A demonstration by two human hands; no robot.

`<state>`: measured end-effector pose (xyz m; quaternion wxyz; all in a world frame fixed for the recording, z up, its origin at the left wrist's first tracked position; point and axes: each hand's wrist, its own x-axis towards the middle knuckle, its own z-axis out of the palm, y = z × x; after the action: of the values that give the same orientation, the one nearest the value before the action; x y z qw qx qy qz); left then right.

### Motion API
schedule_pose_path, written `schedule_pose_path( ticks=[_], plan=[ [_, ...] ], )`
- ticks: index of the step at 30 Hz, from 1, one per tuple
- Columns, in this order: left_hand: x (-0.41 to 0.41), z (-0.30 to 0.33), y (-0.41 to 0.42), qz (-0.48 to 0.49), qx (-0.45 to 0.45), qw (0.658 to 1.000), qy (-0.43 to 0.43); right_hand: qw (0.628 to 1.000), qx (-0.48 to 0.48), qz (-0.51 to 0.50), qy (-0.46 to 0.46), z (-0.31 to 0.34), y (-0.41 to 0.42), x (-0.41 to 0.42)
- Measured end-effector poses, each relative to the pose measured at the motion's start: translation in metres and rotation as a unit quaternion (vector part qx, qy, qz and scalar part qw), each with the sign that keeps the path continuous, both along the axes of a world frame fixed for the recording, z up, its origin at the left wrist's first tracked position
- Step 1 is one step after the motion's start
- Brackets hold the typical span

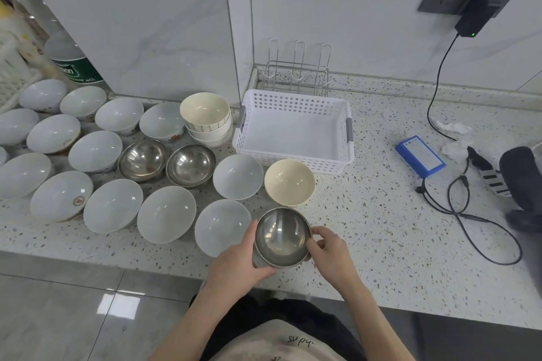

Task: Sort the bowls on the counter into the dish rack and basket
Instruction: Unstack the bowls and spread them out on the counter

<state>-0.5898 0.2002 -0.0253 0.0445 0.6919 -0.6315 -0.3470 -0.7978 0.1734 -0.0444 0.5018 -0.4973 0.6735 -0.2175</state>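
A steel bowl (282, 236) sits near the counter's front edge. My left hand (234, 261) grips its left side and my right hand (331, 255) pinches its right rim. Just behind it stand a cream bowl (289, 180) and a white bowl (237, 176). Two more steel bowls (190, 164) sit mid-counter. Several white bowls (111, 205) fill the left half. A stack of cream bowls (206, 117) stands beside the white perforated basket (346, 132), which holds nothing. The wire dish rack (296, 70) stands behind the basket against the wall, also holding nothing.
A blue battery pack (420, 155) with a black cable (469, 214) lies on the right, wired to a charger (472, 17) in the wall socket. Crumpled tissues (453, 127) and a dark object (522, 179) lie at far right. A bottle (73, 61) stands at back left.
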Motion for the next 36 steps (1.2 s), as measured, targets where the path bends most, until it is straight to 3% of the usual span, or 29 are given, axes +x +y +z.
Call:
schedule_pose_path(
  ticks=[7,16,20,26,32,36],
  plan=[
    [-0.005,0.0,-0.003,-0.018,0.007,0.999,-0.049,1.0,-0.003,0.007,0.015,-0.004,0.0,0.003],
    [-0.007,0.001,-0.008,-0.022,0.022,0.999,-0.029,1.0,-0.008,0.004,0.025,-0.001,0.003,0.003],
    [-0.005,0.002,-0.01,-0.001,0.045,0.999,0.025,0.997,0.017,0.01,0.079,0.007,0.005,0.002],
    [0.021,0.011,-0.031,0.054,0.016,0.991,0.121,0.99,-0.015,-0.063,0.123,0.024,-0.01,0.002],
    [0.08,0.028,-0.08,0.169,-0.014,0.957,0.237,0.988,-0.069,-0.088,0.103,0.05,-0.052,0.032],
    [0.132,0.037,-0.135,0.251,-0.057,0.937,0.237,0.99,-0.083,-0.059,0.093,0.065,-0.089,0.07]
  ],
)
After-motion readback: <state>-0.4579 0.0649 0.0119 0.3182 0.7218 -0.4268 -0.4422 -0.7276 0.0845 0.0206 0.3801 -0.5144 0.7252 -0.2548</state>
